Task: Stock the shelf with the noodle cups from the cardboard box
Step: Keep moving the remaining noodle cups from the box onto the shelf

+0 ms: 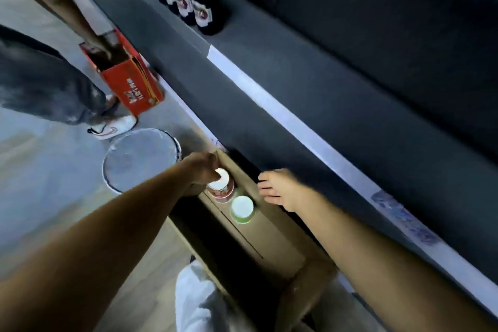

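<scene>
An open cardboard box [272, 234] stands on the floor against the dark shelf [310, 83]. Inside it sit two noodle cups: a red-banded one [222, 190] and a green-rimmed one [242, 209] just to its right. My left hand [202, 170] reaches into the box's far end and grips the top of the red-banded cup. Over the box's right wall hovers my right hand [280, 188], fingers spread and holding nothing.
Dark bottles [199, 8] stand in a row at the shelf's far end. Another person's arm reaches into a red carton [129, 78] beside the shelf, their shoe [113, 128] on the floor. A round white bucket lid [140, 156] lies left of my box.
</scene>
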Tool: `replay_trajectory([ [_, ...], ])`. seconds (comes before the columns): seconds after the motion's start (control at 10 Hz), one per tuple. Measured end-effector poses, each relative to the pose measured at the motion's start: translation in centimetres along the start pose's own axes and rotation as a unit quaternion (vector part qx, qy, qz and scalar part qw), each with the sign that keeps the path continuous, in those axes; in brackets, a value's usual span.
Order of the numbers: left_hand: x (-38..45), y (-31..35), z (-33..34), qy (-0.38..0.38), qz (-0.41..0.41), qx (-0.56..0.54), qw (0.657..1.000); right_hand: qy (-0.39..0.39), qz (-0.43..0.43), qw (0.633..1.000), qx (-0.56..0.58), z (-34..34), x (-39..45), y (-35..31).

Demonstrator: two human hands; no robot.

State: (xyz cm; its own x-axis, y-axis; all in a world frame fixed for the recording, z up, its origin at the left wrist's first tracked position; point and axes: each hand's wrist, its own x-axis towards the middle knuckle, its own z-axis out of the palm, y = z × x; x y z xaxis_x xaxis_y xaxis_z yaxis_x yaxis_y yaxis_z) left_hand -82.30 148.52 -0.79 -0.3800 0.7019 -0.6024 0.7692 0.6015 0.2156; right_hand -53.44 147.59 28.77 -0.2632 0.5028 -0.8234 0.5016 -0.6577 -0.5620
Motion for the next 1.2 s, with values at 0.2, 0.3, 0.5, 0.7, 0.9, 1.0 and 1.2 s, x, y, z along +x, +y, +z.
replay_trajectory([
  [0.2,-6.3,-1.5,-4.6,-0.057,-0.046,-0.048,0.996,0.057,0.079,0.995,0.006,6.9,16.5,3.5],
  [0.3,-3.4,-3.5,-3.3,-0.084,-0.035,-0.058,0.994,0.066,0.119,0.99,0.029,9.4,25.6,6.5],
  [0.5,3.4,-5.7,3.9,-0.107,-0.054,-0.164,0.979,0.067,0.168,0.981,0.073,13.1,36.2,10.1],
  [0.7,9.1,-4.9,10.1,-0.146,-0.131,-0.283,0.939,0.064,0.184,0.975,0.105,14.4,43.1,12.0],
  [0.9,11.3,-4.0,11.8,-0.179,-0.218,-0.402,0.871,0.028,0.185,0.974,0.126,15.6,46.5,12.3],
  [1.0,11.1,-4.3,11.3,-0.182,-0.253,-0.454,0.834,0.024,0.184,0.972,0.147,16.4,46.4,12.2],
  [1.2,7.8,-4.9,10.1,-0.147,-0.285,-0.503,0.803,0.042,0.195,0.955,0.218,16.6,42.5,12.5],
])
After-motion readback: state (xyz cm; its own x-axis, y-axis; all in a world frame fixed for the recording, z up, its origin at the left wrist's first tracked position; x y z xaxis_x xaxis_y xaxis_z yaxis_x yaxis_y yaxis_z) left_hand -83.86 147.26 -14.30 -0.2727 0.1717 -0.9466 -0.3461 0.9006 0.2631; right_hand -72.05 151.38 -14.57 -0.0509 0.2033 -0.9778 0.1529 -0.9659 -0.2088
